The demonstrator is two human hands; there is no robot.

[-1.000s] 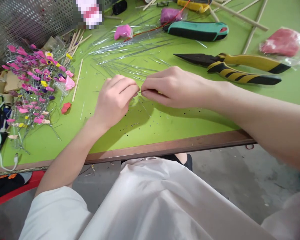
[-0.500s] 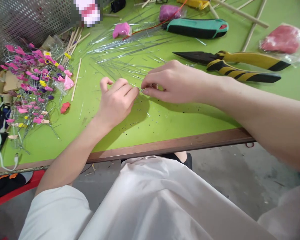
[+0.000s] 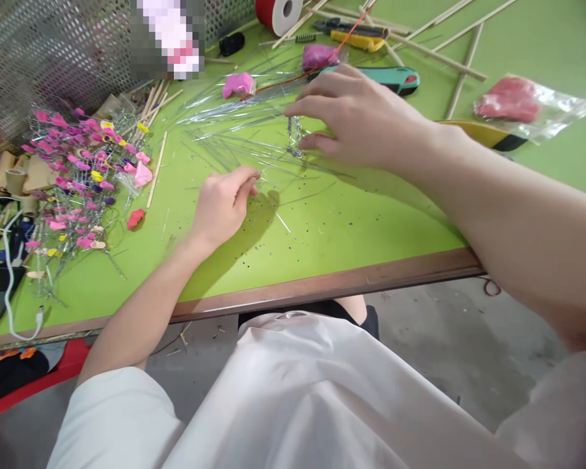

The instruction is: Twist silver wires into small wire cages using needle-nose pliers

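My left hand is over the green table, thumb and fingertips pinched on something thin and silvery that is too small to make out. To its upper right, my right hand has its fingers spread and bent. Just below those fingers is a small twisted silvery wire piece; whether the fingers touch it is unclear. Thin silvery wires lie spread on the table between and behind the hands. Tiny dark specks and one short bright wire are nearer the table's front edge.
Pink and yellow wire-stemmed pieces are heaped at left. Behind my right hand lie a green-black tool, a yellow cutter and wooden sticks. A red bagged lump lies at right, a red spool at the back.
My right hand has moved up and away from my left hand, and its fingers have opened. The pliers are now mostly hidden behind my right arm. The view has shifted slightly.
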